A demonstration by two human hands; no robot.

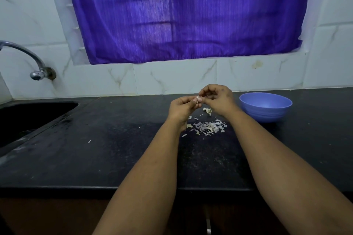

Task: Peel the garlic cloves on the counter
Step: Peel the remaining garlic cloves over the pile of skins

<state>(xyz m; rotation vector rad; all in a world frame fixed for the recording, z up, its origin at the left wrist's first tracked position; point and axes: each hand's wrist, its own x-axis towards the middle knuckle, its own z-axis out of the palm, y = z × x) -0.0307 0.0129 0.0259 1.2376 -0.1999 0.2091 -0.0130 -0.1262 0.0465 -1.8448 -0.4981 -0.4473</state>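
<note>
- A garlic clove [198, 98] is held above the surface [114, 149], pinched between both hands — the peeling step looks mid-way.
- Left hand [182, 108] at its 8 o'clock has its grip clamped on the clove; right hand [217, 99] at 3 o'clock pinches it too, likely at the skin.
- Loose skins [208, 128] lie at 6 o'clock; another clove [208, 110] sits nearer.
- Next: probably strip the remaining skin, then drop the clove — likely into the blue bowl [265, 106] at 3 o'clock.
</note>
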